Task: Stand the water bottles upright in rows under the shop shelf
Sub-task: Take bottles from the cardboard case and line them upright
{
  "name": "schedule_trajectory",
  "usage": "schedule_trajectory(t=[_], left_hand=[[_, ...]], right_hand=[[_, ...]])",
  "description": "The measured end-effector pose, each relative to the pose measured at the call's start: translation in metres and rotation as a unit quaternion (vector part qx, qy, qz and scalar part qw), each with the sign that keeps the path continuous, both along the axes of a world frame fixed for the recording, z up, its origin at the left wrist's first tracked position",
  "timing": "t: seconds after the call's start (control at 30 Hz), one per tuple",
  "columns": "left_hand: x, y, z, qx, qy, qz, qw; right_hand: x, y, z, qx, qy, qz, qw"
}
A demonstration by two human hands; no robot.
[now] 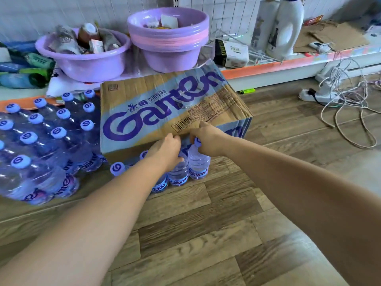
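Note:
A Ganten cardboard carton (165, 104) sits on the wooden floor in front of the low shelf (268, 68). Along its near side stands a short row of upright water bottles. My right hand (208, 139) grips the neck of the rightmost bottle (199, 162), just under its cap. My left hand (167, 150) curls over the top of the bottle beside it (178, 174) and hides its cap. A third bottle (159, 185) is partly behind my left wrist, and one more lilac cap (117, 168) shows further left. Shrink-wrapped packs of bottles (41, 141) stand at the left.
Two purple basins (86, 65) (171, 56) with odds and ends sit on the shelf behind the carton. White detergent bottles (286, 27), a tissue pack (231, 52) and flat cardboard lie further right. A power strip (317, 96) with tangled cords lies on the floor at the right.

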State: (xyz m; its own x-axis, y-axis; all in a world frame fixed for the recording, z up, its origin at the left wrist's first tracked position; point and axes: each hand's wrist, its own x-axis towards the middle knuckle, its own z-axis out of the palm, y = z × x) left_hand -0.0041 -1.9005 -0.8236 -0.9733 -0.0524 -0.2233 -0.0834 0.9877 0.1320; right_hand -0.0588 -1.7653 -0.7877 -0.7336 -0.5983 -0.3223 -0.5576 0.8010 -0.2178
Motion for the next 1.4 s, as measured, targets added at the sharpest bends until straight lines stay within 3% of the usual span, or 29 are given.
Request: schedule_trajectory(t=[0.27,0.43,0.53,0.67,0.8,0.93,1.03,1.13,1.23,1.4], left_hand=[[-0.001,-0.004,0.014,-0.038,-0.009,-0.05,0.998],[0.021,-0.02,0.035,-0.05,0.032,-0.133,0.989],[0.038,-0.058,0.05,-0.028,0.122,-0.108,0.986],[0.082,-0.17,0.063,0.009,0.242,0.028,0.97],[0.147,-0.299,0.049,-0.048,0.188,0.208,0.959],[0.179,-0.352,0.03,-0.042,0.075,0.28,0.956],[0.181,-0.362,0.02,0.023,0.034,0.256,0.966],[0.183,-0.366,0.006,0.021,0.023,0.228,0.973],[0.191,-0.37,0.0,-0.003,0.059,0.207,0.977],[0.198,-0.365,0.007,-0.082,0.029,0.143,0.986]], right_hand=[[-0.002,-0.001,-0.006,0.025,0.012,0.017,0.999],[-0.003,-0.017,0.018,0.119,0.116,0.068,0.984],[-0.001,-0.045,0.029,0.044,0.176,0.054,0.982],[0.02,-0.119,0.029,-0.056,0.18,0.089,0.978],[0.066,-0.216,0.02,-0.053,0.16,0.204,0.964],[0.1,-0.291,0.008,-0.039,0.097,0.269,0.957],[0.117,-0.331,-0.005,-0.03,0.024,0.256,0.966],[0.13,-0.354,-0.02,-0.021,-0.026,0.246,0.969],[0.134,-0.366,-0.029,-0.052,-0.024,0.229,0.972],[0.144,-0.369,-0.032,-0.083,0.026,0.238,0.967]])
